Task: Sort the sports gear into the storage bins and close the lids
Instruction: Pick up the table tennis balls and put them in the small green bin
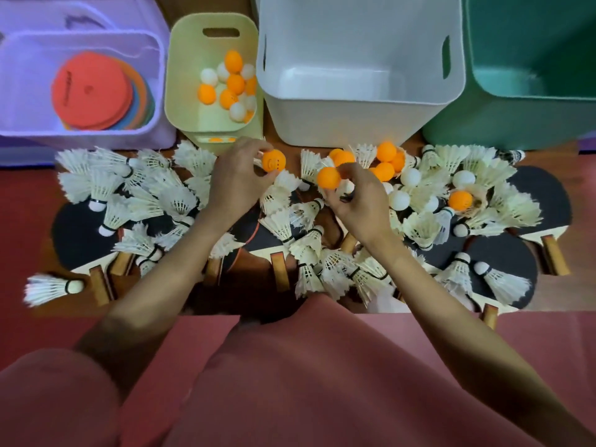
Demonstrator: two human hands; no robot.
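My left hand pinches an orange ping-pong ball just in front of the small yellow-green bin, which holds several orange and white balls. My right hand grips another orange ball at its fingertips, with a white ball tucked against its fingers. More orange balls and white balls lie among a spread of white shuttlecocks and black table-tennis paddles on the floor.
A purple bin at the back left holds flat coloured discs. The large white bin and the green bin at the back right show nothing inside. My pink-clad legs fill the foreground.
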